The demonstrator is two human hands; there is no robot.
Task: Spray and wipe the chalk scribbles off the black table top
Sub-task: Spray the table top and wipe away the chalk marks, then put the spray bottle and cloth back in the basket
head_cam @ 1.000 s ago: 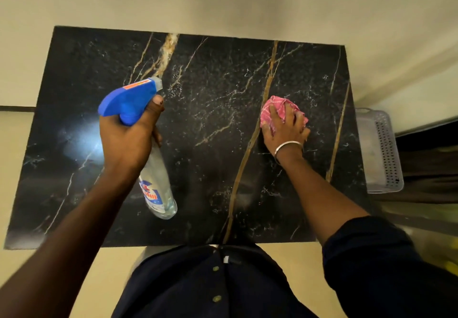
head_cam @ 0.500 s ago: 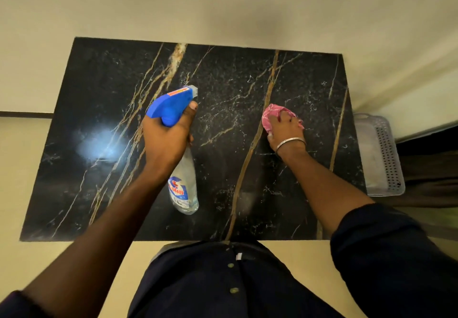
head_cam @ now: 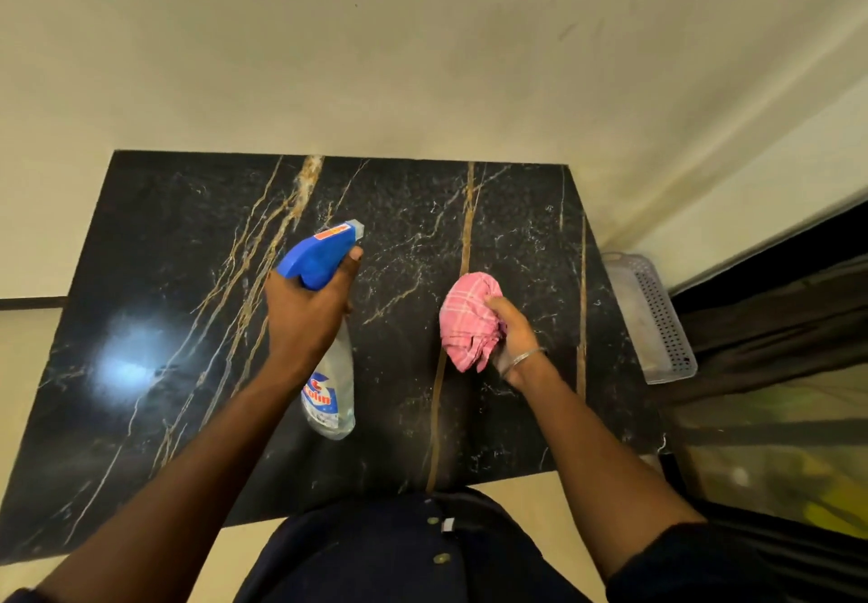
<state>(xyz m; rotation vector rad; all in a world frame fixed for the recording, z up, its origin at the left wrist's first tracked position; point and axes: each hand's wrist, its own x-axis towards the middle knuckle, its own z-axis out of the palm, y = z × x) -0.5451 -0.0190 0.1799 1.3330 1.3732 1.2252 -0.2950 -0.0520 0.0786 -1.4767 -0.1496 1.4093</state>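
The left hand (head_cam: 305,316) grips the spray bottle (head_cam: 331,391) over the middle of the black table top (head_cam: 164,250), the right hand (head_cam: 514,330) holds the bunched pink cloth (head_cam: 467,325) over its right side, so a squirt probably comes next.

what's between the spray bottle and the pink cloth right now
Nothing sits there: in the head view, only bare black table top, streaked with thin gold and pale veins, separates the spray bottle from the pink cloth.

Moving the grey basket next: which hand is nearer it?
Right. The right hand, holding the pink cloth, is just left of the basket; the left hand, gripping the spray bottle, is farther left.
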